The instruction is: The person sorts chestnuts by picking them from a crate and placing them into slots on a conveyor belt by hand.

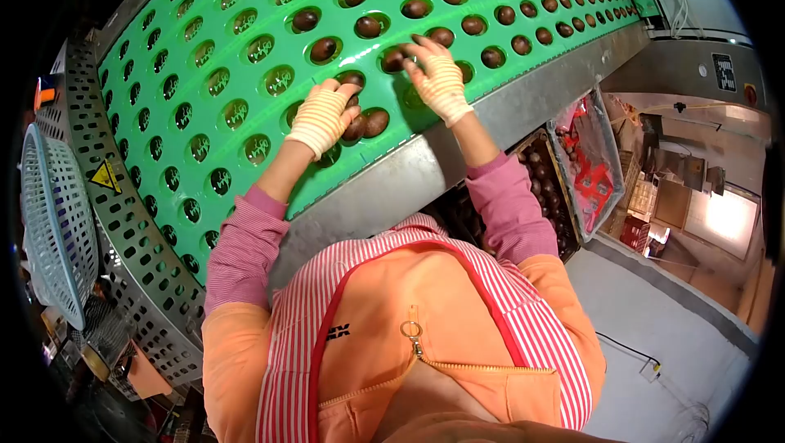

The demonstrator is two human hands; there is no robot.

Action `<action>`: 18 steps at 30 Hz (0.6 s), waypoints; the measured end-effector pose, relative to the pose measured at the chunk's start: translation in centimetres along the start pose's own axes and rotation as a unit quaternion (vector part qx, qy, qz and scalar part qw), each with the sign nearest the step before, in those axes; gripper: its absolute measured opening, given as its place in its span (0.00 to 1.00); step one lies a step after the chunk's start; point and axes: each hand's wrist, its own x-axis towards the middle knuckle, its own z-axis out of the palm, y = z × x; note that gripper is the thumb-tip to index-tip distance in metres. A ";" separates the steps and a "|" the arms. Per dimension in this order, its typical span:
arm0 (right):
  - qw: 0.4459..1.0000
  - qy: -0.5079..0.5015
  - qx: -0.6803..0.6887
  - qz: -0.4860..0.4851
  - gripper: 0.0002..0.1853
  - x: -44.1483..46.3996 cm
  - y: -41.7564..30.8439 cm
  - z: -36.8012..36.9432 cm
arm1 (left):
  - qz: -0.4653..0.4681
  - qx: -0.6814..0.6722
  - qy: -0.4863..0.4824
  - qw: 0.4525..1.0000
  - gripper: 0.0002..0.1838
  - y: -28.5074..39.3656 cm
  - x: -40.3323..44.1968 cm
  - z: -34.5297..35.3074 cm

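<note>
Two brown eggs (376,122) lie side by side on the green belt (290,177), just off the thumb side of the left fingers, toward the wearer's body. They look touching; can't confirm either one is seated in a pocket.

Left hand (320,120): wrapped in cream fabric, fingertips bare, curled over a darker egg (352,80) right under the tips. Contact likely. Pinching or just resting, can't tell; thumb mostly hidden.

Right hand (438,83): same wrap, fingers spread, thumb apart from index. Nearest egg (392,59) sits in a pocket straight off those fingertips, toward the left-hand side. Touching or just short, can't tell.

Key relation: side-by-side pair is nearer the left hand, beside its fingers, not ahead of them. From the right fingers it's across and down, toward the body. Long axes foreshortened; no firm call on them.

Beyond both sets of fingertips: rows of eggs in oval pockets. Behind the fingers, under the forearms: steel rail (401,177).
</note>
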 end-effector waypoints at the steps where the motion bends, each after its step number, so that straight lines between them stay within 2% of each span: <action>1: 0.997 0.030 0.027 0.062 0.15 -1.0 0.2 -0.6 | 0.016 -0.018 0.038 0.999 0.23 -0.1 -0.1 1.1; 3: 0.985 0.092 0.069 0.130 0.15 -3.4 0.1 -1.8 | 0.048 -0.055 0.116 0.991 0.22 -0.1 0.5 2.7; 4: 0.975 0.103 0.118 0.159 0.14 -4.2 -0.9 -2.7 | 0.093 -0.055 0.157 0.982 0.22 2.1 1.2 2.1; 5: 0.976 0.113 0.120 0.145 0.14 -5.0 -1.7 -3.2 | 0.082 -0.057 0.121 0.988 0.21 4.5 2.0 1.6; 7: 0.977 0.130 0.122 0.117 0.14 -6.5 -3.2 -4.0 | 0.112 -0.041 0.145 0.982 0.22 6.4 5.0 4.8; 9: 0.982 0.116 0.092 0.119 0.15 -8.1 -3.2 -5.3 | 0.081 0.052 0.046 0.994 0.24 7.8 6.0 6.9; 11: 0.979 0.109 0.074 0.155 0.16 -10.9 -2.8 -7.5 | 0.105 0.078 0.091 0.987 0.29 8.1 5.4 7.1; 13: 0.966 0.161 0.094 0.179 0.16 -14.6 -1.4 -10.0 | 0.123 0.062 0.158 0.978 0.32 7.6 3.0 5.2; 15: 0.956 0.185 0.043 0.222 0.16 -18.8 0.4 -12.0 | 0.070 0.069 0.268 0.958 0.35 5.8 0.2 3.7; 17: 0.944 0.193 0.036 0.264 0.15 -22.4 1.7 -13.0 | -0.020 0.102 0.235 0.966 0.33 4.8 -2.9 3.3; 18: 0.935 0.210 0.058 0.280 0.15 -23.6 2.0 -12.9 | -0.014 0.097 0.191 0.977 0.32 4.3 -3.7 3.9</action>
